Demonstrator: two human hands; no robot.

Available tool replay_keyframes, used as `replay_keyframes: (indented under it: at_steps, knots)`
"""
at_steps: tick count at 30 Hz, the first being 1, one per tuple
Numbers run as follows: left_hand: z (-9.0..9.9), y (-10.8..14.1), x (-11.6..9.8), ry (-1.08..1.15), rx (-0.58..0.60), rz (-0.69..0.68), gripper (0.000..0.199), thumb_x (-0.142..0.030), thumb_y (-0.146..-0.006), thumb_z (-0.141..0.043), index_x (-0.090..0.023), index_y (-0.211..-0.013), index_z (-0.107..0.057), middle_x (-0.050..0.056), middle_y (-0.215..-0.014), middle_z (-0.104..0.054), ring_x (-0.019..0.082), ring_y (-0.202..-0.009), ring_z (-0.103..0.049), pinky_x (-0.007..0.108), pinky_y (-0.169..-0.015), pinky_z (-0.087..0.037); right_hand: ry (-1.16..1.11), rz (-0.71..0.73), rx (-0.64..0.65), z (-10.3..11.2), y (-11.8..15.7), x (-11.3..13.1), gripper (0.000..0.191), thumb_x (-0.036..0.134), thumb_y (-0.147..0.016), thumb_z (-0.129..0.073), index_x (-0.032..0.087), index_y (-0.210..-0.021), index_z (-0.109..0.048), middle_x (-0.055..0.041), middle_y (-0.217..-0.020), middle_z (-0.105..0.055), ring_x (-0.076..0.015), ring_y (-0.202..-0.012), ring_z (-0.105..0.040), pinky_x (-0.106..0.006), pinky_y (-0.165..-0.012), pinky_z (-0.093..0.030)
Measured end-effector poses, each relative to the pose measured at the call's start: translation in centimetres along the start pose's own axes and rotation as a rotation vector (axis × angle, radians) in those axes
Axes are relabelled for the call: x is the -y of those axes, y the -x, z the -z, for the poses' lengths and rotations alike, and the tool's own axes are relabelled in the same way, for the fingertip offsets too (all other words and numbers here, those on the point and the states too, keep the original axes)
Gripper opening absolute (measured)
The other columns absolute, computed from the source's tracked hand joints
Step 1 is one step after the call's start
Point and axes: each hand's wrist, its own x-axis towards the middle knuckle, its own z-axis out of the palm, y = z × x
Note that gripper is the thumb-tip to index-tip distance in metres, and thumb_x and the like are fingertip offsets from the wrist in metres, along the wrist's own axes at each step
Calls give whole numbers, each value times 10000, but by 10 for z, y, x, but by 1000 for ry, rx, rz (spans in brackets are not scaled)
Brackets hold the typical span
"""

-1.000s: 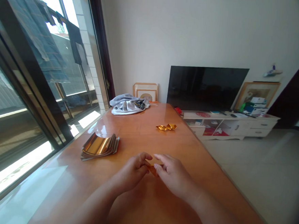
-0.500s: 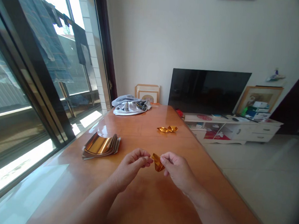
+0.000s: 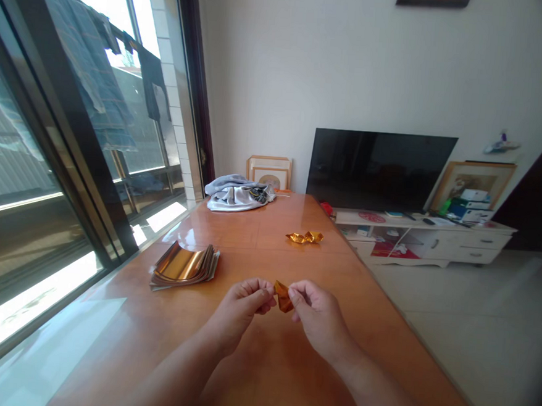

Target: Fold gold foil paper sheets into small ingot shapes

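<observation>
A small folded piece of shiny gold foil paper is held above the wooden table. My left hand pinches its left edge between thumb and fingers. From the other side, my right hand grips the right edge with thumb and forefinger. Farther back on the table lie folded gold foil pieces, shaped with pointed ends. To the left of my hands rests a curved stack of gold foil sheets.
A bundle of grey cloth lies at the table's far end. A television stands on a white cabinet beyond the right side. Along the left runs a sliding glass door; framed pictures lean against the wall.
My left fingers have closed onto the left edge of the gold foil. The right hand has shifted slightly left, and the view has tilted up a little.
</observation>
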Motion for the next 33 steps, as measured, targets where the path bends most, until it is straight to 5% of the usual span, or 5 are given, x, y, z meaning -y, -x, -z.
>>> replay_keyframes:
  at_steps: [10, 18, 24, 33]
  knots:
    - [-5, -1, 6, 166, -29, 111, 240, -368, -822, -691, -142, -759, -635, 31, -731, -625, 111, -655, -523, 250, -650, -384, 122, 118, -76, -6, 3, 0, 244, 401, -960, -510, 211, -884, -642, -24, -742, -656, -173, -649, -609, -287, -636, -473]
    - [-13, -5, 13, -209, -367, -211, 183, -309, -787, -697, -194, -755, -559, -28, -693, -557, 126, -667, -490, 242, -636, -375, 225, 143, -195, -8, 4, 0, 209, 363, -958, -507, 233, -887, -655, -48, -809, -701, -204, -739, -649, -306, -715, -472]
    - [-18, -5, 19, -401, -365, -339, 152, -347, -867, -647, -209, -826, -600, -14, -754, -619, 142, -703, -545, 249, -667, -411, 297, 161, -221, -12, -1, 3, 204, 315, -963, -493, 230, -844, -636, -53, -809, -701, -203, -768, -643, -298, -718, -447]
    - [-18, -10, 22, -346, -337, -322, 154, -349, -875, -665, -203, -923, -655, 24, -880, -719, 179, -829, -659, 273, -770, -489, 321, 203, -201, -16, -1, 5, 197, 266, -968, -486, 223, -853, -640, -50, -816, -695, -192, -782, -631, -282, -724, -432]
